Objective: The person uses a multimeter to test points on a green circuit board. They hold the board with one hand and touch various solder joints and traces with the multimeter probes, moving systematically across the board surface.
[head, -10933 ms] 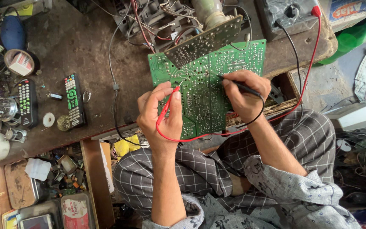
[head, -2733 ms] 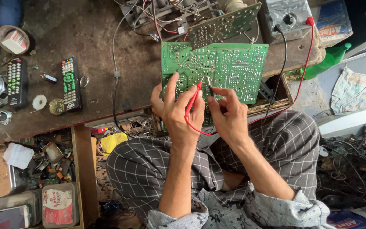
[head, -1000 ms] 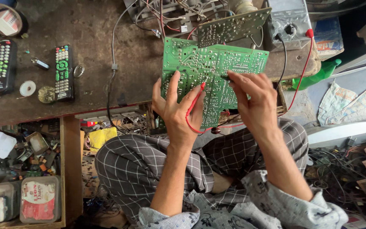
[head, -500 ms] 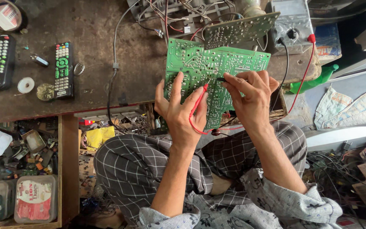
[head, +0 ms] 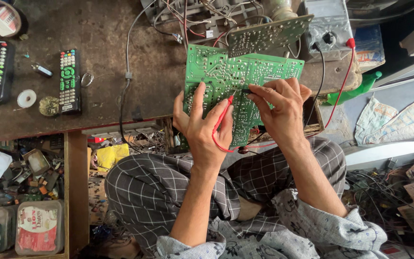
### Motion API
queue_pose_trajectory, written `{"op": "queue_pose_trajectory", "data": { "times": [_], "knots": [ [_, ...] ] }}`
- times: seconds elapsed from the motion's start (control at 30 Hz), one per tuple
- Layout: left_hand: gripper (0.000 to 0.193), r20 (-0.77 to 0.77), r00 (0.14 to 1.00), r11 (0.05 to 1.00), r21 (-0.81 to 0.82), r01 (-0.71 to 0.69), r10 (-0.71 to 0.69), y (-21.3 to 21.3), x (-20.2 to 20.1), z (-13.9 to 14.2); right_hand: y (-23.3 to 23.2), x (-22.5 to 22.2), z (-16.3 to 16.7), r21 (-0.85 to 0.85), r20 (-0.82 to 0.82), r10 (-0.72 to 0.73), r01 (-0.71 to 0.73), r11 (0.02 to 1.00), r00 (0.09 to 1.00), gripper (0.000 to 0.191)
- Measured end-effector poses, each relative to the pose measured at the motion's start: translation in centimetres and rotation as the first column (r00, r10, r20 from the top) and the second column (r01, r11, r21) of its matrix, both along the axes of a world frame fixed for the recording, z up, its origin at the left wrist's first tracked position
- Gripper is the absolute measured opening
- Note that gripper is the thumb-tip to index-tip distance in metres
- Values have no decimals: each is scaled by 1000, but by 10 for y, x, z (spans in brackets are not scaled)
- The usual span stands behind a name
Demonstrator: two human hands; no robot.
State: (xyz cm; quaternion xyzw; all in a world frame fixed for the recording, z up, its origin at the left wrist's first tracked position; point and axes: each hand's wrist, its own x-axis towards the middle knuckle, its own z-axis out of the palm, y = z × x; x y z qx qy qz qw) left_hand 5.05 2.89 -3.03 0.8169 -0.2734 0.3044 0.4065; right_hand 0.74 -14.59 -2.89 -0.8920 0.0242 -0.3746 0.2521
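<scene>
Green circuit board (head: 238, 81) stands tilted at the surface (head: 97, 91) edge, solder side up. Left hand (head: 204, 124) braces it, grip pinching red probe (head: 224, 112); right hand (head: 279, 108) pinches black probe (head: 247, 90). Both tips touch the board: probing under way. Two remotes (head: 68, 79) lie well left.

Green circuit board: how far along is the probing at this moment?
Done: the green circuit board is propped solder side up and both leads run to the grey meter. In hand: the left hand presses the red probe to it, the right hand the black probe. Left: cannot tell; no reading shows.
</scene>
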Motion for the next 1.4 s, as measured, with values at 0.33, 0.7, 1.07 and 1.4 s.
{"op": "queue_pose_trajectory", "data": {
  "times": [0.33,0.7,1.07,1.4],
  "knots": [
    [20,0,1000,1000,0,-5,5,0,-1,2,0,-1,0,12,4,16,-17,1000,1000,21],
    [18,-23,999,1000,-9,-26,26,-3,-6,6,-3,-2,-6,-10,-3,27,-27,1000,1000,21],
    [12,-213,971,990,-114,83,-106,2,-9,21,38,-65,-19,474,-124,259,-172,863,958,62],
    [48,-309,949,986,130,106,-61,12,-9,39,52,-89,-70,769,-89,-102,134,626,991,25]
  ]
}}
